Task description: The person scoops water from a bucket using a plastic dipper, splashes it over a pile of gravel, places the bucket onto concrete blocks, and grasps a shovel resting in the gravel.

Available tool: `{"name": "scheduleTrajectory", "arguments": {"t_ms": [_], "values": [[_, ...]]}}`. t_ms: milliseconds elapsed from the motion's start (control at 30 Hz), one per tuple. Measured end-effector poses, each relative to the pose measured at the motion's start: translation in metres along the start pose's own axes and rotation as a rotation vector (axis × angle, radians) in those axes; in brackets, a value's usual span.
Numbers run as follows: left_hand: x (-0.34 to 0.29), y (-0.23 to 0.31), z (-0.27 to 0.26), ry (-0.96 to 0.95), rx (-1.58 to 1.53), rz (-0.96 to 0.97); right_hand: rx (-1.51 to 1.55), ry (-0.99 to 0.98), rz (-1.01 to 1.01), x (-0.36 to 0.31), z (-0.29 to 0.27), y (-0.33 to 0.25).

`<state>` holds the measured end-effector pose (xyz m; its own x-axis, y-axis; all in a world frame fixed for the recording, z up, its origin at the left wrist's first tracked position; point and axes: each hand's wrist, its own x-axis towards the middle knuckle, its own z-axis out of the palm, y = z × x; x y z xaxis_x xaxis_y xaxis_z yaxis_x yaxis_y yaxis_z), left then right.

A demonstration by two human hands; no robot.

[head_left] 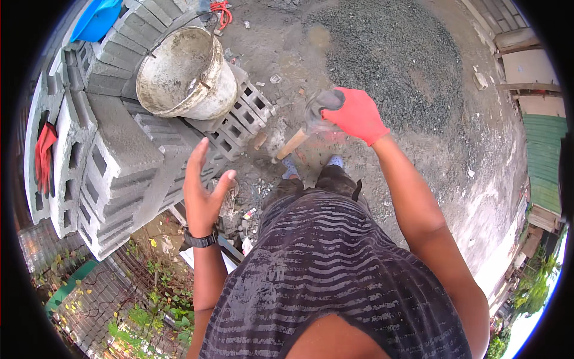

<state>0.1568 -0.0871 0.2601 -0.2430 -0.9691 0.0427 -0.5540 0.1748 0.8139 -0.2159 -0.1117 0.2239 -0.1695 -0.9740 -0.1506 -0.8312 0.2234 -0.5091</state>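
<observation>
My left hand point(202, 188), bare and with a dark watch at the wrist, is raised with its fingers apart and nothing in it. It is nearest the stacked grey concrete blocks point(122, 143) and the dirty white bucket point(218, 90) standing on blocks. My right hand point(359, 113) wears a red glove; its fingers are smeared into a grey blur, so I cannot tell whether they hold anything. Close by that blur, a pale wooden handle-like piece point(292, 145) slants down to the left; whether it touches my right hand is unclear.
A red glove point(45, 152) lies on the blocks at far left, and a blue basin point(97, 19) sits on those behind. A heap of dark gravel point(400, 60) spreads across the ground ahead. Hollow blocks point(242, 116) stand beside my feet. Plants point(161, 293) grow at lower left.
</observation>
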Motion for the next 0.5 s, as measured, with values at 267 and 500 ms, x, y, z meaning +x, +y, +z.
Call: {"name": "scheduleTrajectory", "arguments": {"t_ms": [267,500], "values": [[0.023,0.048,-0.174,0.950,0.259,0.307,0.212,0.308,0.138,0.034,-0.103,0.068],[0.083,-0.001,-0.239,0.847,0.991,0.139,0.089,0.311,0.022,0.082,-0.111,0.080]]}}
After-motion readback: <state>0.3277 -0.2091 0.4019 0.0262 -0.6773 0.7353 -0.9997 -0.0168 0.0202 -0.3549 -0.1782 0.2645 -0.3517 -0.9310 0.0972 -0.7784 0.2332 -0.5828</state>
